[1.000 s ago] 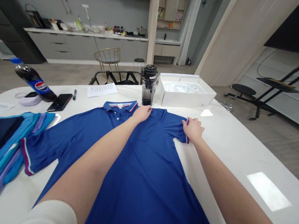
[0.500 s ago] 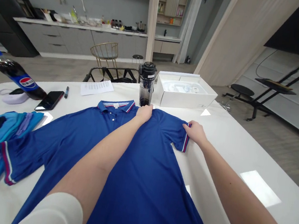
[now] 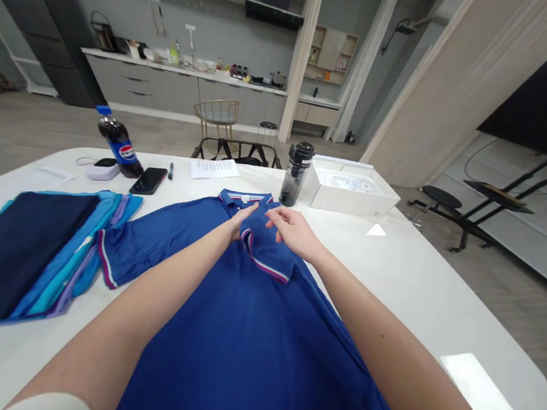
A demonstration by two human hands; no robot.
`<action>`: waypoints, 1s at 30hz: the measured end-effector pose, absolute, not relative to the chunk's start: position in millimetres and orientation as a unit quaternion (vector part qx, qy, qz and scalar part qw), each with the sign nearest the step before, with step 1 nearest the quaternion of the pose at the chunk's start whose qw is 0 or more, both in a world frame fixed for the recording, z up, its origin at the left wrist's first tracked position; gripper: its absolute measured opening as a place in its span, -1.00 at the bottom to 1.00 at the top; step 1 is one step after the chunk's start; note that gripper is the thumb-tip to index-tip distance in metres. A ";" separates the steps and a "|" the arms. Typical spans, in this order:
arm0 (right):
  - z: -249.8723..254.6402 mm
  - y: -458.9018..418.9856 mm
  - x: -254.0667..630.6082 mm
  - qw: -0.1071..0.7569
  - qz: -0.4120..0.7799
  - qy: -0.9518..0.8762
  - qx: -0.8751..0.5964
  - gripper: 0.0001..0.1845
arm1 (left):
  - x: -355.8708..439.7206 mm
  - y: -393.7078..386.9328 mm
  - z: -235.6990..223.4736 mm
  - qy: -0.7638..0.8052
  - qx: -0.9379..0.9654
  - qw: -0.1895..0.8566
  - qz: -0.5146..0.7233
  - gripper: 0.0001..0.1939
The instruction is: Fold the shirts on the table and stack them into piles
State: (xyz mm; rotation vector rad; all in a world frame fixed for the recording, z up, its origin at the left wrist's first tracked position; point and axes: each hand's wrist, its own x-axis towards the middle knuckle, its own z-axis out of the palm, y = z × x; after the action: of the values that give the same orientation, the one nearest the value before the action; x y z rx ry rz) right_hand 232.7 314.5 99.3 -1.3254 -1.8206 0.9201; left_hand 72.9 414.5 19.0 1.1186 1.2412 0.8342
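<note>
A blue polo shirt [image 3: 246, 336] lies spread on the table, collar at the far end. Its right-hand sleeve [image 3: 267, 251] is folded inward over the body, the red-white striped cuff showing on top. My left hand [image 3: 240, 221] rests beside that cuff, below the collar, thumb stretched out and the other fingers partly hidden. Just right of it my right hand [image 3: 294, 233] hovers over the folded sleeve, fingers loosely bent and apart, with nothing visible in them. The shirt's other sleeve [image 3: 134, 247] stretches out to the left, its cuff touching a pile of folded clothes [image 3: 20, 252].
Beyond the collar stand a dark tumbler [image 3: 297, 174] and an open white box [image 3: 350, 191]. At the left are a cola bottle [image 3: 122, 148], a phone [image 3: 149, 180], a lilac case [image 3: 103, 170], a pen [image 3: 171, 171] and a printed sheet [image 3: 214, 168]. A chair [image 3: 217, 117] stands behind the table.
The right-hand sleeve has been folded inward across the shirt. My right hand has come left and let go of the cuff; my left hand has shifted off the shoulder. The view has turned left.
</note>
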 end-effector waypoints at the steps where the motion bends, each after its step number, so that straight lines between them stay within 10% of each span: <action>1: 86.7 324.0 227.8 0.332 0.306 -0.719 -0.528 -0.65 | 56.2 402.8 16.2 0.535 0.475 0.611 0.338 -0.48; 14: -13.7 429.7 230.4 0.084 0.039 -0.730 -0.677 -0.58 | 2.9 331.4 -10.0 0.623 0.697 0.283 0.213 -0.80; 30: 5.1 472.6 242.8 0.287 0.020 -0.664 -0.690 -0.72 | -24.2 383.8 29.9 0.569 0.651 0.308 0.398 -0.78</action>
State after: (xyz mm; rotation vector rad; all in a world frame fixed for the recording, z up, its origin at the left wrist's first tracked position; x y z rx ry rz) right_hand 242.8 472.6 5.1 -1.8447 -1.7733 0.0540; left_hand -24.2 383.8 29.9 1.7204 1.5040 1.0532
